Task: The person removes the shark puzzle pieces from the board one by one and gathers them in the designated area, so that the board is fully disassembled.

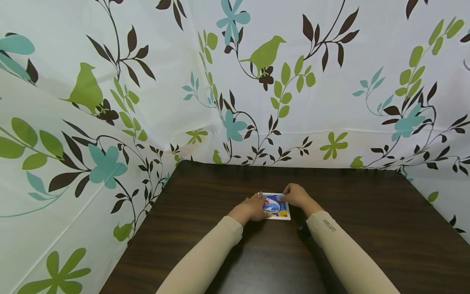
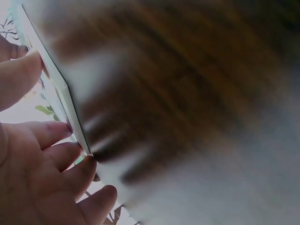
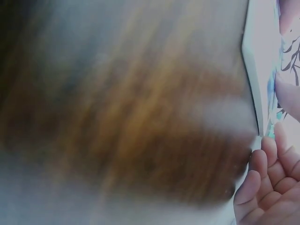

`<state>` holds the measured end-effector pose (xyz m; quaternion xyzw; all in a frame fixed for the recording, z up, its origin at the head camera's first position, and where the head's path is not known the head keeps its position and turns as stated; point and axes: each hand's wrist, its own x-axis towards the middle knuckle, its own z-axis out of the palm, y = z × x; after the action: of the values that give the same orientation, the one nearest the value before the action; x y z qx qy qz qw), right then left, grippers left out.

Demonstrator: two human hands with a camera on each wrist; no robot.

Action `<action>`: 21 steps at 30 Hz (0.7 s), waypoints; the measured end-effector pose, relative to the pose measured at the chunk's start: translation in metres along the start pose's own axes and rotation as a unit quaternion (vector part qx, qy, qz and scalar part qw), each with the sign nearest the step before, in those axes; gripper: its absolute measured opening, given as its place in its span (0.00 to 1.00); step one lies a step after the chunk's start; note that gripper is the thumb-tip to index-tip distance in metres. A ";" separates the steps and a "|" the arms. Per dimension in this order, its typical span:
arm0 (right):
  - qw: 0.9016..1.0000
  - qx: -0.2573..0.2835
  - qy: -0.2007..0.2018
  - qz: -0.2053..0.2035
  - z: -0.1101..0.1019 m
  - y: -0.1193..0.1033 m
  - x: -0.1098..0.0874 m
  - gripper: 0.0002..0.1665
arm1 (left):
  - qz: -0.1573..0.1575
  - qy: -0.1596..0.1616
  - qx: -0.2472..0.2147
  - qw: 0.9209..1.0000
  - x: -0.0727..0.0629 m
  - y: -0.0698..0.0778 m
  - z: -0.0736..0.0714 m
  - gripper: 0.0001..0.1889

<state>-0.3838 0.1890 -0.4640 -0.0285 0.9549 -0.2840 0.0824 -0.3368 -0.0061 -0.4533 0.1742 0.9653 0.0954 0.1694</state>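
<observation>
A small flat picture board (image 1: 277, 217) with a white border lies on the dark table, showing a blue scene with a white shape and yellow at the bottom. My left hand (image 1: 252, 208) rests along its left side, thumb over the face and fingers at the edge. At the upper right corner is my right hand (image 1: 298, 197), its thumb touching the picture. In the right wrist view the other fingers (image 3: 258, 161) are loosely bent beyond the board's edge. The left wrist view shows the board's thin side (image 2: 70, 105) beside the left fingertips.
The brown wood-grain table (image 1: 205, 192) reaches back to a white curtain (image 1: 257, 147) printed with birds, leaves and flowers, which also hangs at both sides. A small dark object (image 1: 303, 230) sits under the right wrist.
</observation>
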 end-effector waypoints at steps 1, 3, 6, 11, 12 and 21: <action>1.000 0.001 -0.001 0.001 0.000 0.000 0.000 0.24 | -0.001 0.000 0.003 1.000 0.000 0.000 0.000 0.40; 1.000 0.003 -0.003 0.003 0.000 -0.001 0.000 0.24 | -0.001 0.000 0.010 1.000 0.000 0.000 -0.001 0.40; 1.000 0.005 -0.006 0.003 0.000 -0.002 -0.001 0.24 | 0.008 -0.003 0.022 1.000 -0.001 0.001 -0.001 0.39; 1.000 0.005 -0.008 0.005 0.000 -0.003 -0.001 0.24 | 0.042 -0.012 0.047 0.998 -0.001 0.005 0.001 0.35; 1.000 0.005 -0.008 0.005 0.000 -0.003 -0.001 0.24 | 0.046 -0.013 0.048 0.998 -0.001 0.006 0.002 0.34; 1.000 0.010 0.000 -0.005 0.000 -0.004 -0.004 0.18 | 0.052 -0.021 0.037 0.998 -0.001 0.006 0.002 0.34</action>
<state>-0.3798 0.1858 -0.4609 -0.0323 0.9517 -0.2943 0.0816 -0.3333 -0.0006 -0.4537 0.2319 0.9541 0.0649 0.1781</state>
